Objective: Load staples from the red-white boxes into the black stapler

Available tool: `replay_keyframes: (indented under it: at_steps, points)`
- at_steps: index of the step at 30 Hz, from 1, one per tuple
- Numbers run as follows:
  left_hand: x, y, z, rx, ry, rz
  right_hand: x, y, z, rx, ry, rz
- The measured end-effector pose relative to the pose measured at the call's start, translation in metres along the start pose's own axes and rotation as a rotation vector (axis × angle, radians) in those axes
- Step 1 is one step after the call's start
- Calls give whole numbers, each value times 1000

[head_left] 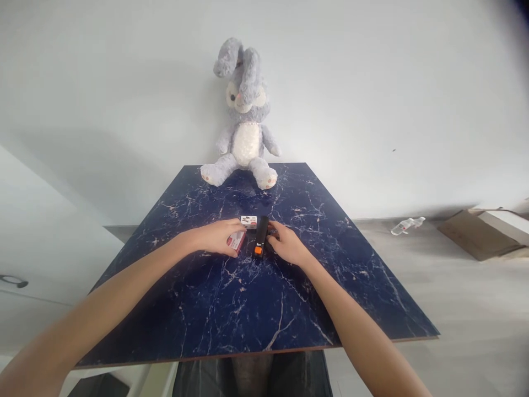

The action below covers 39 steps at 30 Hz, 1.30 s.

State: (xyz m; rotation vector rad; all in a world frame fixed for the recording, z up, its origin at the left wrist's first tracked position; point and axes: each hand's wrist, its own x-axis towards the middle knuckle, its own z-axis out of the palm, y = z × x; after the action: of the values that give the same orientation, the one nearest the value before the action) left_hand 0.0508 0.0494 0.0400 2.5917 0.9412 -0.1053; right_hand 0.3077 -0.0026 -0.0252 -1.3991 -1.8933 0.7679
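Near the middle of the dark blue marbled table, my left hand is closed round a small red and white box. Just beyond its fingertips lies a white box with a dark picture and some red on it. To the right of both boxes is a black stapler-like object with an orange patch at its near end. My right hand is at the right side of this black object, its fingers curled and apart, the fingertips at or very near its edge.
A grey plush rabbit sits at the table's far edge against the wall. On the floor to the right are a clear plastic bottle and a cardboard box.
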Motion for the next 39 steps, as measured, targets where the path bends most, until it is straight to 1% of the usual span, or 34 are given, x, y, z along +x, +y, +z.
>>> replay_keyframes:
  at_steps: [5, 8, 11, 14, 15, 17, 19, 21, 23, 25, 27, 30, 33, 36, 39]
  points:
    - [-1, -3, 12, 0, 34, 7, -1, -1, -1, -10, 2, -15]
    - [-5, -1, 13, -19, 46, 12, -1, -2, -2, -13, -5, -13]
    - [-16, -5, 0, -39, 76, -43, -1, -3, -1, -15, -9, -2]
    - [-26, -23, -18, -6, 173, -179, -1, -3, -2, -21, -14, 6]
    - [-29, -31, -21, 10, 183, -222, -1, -3, -2, -23, -16, 8]
    - [-32, -45, -22, 29, 108, -263, -1, -3, -2, -22, -18, 15]
    - [-33, -56, -17, 34, 37, -275, -1, -3, -3, -11, -23, 30]
    - [-32, -60, -9, 33, 25, -282, -1, -3, -3, 3, -27, 37]
    - [-31, -56, -2, 35, 42, -286, -1, -4, -4, 16, -29, 32]
    - [-28, -45, 3, 29, 58, -262, -1, -5, -4, 29, -32, 30]
    - [-20, -28, 9, -5, 72, -197, -2, -7, -4, 47, -38, 35]
    - [-2, 0, 21, -79, 103, -95, -4, -10, -3, 86, -54, 24]
    - [13, 21, 30, -119, 129, -64, -6, -13, -2, 117, -91, -4]
    - [16, 28, 31, -149, 126, -65, -7, -15, -2, 98, -89, -3]
    - [6, 25, 29, -191, 109, -48, -7, -15, -1, 68, -77, 11]
